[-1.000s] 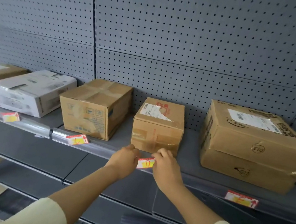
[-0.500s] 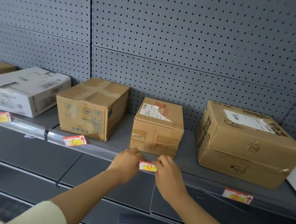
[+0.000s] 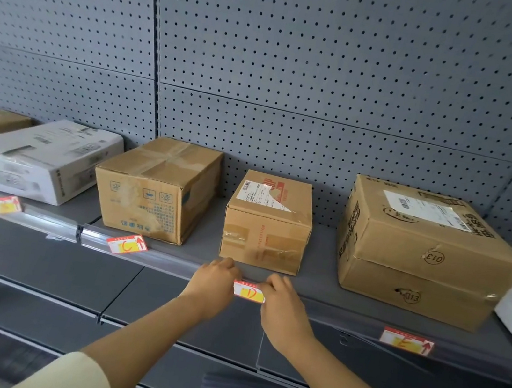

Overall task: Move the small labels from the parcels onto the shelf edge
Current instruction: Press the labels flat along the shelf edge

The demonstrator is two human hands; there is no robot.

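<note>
Two bare hands hold a small red-and-yellow paper label marked D [image 3: 249, 292] against the grey metal shelf edge [image 3: 170, 259]. The left hand [image 3: 212, 282] pinches its left end and the right hand [image 3: 283, 312] its right end, just below the small brown cardboard parcel [image 3: 265, 240].

parcel depot, pegboard shelving [image 3: 301, 67], labelled parcels [image 3: 268, 222]

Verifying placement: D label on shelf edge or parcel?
Shelf edge: small red-and-yellow D label lies against grey shelf edge, below brown cardboard parcel; left hand and right hand hold its ends.
</note>
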